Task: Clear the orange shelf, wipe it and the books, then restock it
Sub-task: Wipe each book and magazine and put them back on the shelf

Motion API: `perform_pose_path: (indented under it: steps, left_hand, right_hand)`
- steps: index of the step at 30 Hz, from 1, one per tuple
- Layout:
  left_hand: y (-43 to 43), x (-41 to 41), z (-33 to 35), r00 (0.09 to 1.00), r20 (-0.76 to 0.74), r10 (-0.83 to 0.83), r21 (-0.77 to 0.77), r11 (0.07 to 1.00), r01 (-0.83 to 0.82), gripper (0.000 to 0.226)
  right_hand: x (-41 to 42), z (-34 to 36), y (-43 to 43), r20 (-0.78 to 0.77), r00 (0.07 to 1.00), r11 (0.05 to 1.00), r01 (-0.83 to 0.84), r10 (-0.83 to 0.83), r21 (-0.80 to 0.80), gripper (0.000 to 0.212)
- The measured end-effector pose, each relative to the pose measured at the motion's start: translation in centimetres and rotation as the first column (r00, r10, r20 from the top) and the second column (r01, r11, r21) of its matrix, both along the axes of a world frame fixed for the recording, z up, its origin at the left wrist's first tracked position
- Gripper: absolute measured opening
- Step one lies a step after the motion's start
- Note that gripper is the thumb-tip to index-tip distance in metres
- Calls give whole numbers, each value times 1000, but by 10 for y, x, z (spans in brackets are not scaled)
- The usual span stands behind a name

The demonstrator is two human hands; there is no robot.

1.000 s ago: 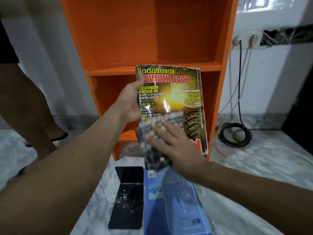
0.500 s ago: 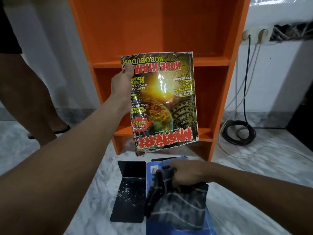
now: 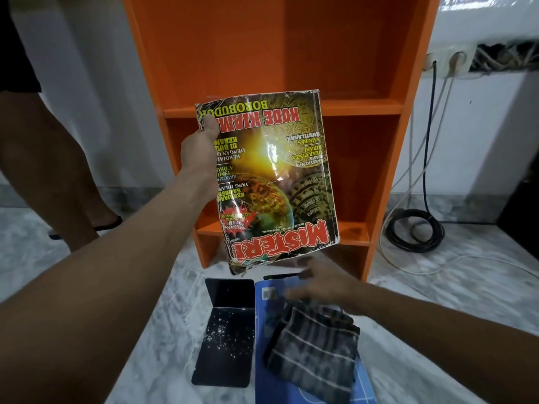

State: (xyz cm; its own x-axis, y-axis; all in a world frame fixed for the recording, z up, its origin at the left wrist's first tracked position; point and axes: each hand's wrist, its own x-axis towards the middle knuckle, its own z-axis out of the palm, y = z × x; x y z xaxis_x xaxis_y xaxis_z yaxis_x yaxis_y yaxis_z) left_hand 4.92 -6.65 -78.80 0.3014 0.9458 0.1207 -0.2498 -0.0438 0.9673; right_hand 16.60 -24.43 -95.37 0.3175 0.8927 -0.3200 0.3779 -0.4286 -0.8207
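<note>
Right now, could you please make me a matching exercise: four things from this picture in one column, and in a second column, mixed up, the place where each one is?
Things
1. magazine
2. striped cloth
3. black bookend
4. coiled cable

Places
A. on the floor, right of the orange shelf
B. lying on the blue book
C. held up by the left hand
D. on the floor, just left of the blue book

Pairs: 1-C, 2-B, 3-D, 4-A
</note>
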Motion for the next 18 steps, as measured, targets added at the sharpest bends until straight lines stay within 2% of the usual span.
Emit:
perform_pose_path:
  steps: [2,5,7,8,9,12,14,15,17,18]
  left_hand:
    - [-5,-5,0,999,46,-20,-42,999,22,32]
    - [1,-11,-3,960,211,-181,-102,973,206,42]
    - [7,-20,-8,938,241,-248,-103,955,279,46]
    - [11,-26,-13,930,239,-280,-100,945,310,49]
    - [16,-31,-19,932,211,-295,-106,941,322,51]
    - [32,-49,-38,972,-24,-236,-169,959,228,42]
    - [41,-55,-47,958,-189,-215,-171,968,183,38]
    - [41,-55,-49,958,-218,-188,-178,972,151,40]
    - [42,-52,-46,956,-276,-99,-104,992,73,64]
    - [44,-49,-45,949,-312,-42,-21,999,37,83]
  right_hand:
    - [4,20,3,-321,939,983,159,-124,88,48]
    - [7,38,7,-672,703,875,453,-233,170,33]
    - [10,48,8,-788,562,753,625,-252,206,28]
    - [13,56,7,-814,526,704,675,-248,222,25]
    - [17,65,5,-811,529,665,703,-249,254,25]
    - [27,107,-4,-651,711,601,650,-265,465,27]
    - [27,140,-10,-471,830,573,551,-300,607,24]
    - [25,155,-13,-354,877,571,480,-324,666,20]
    - [19,182,-15,-34,928,627,277,-370,728,13]
    - [16,194,-13,150,915,679,159,-374,717,10]
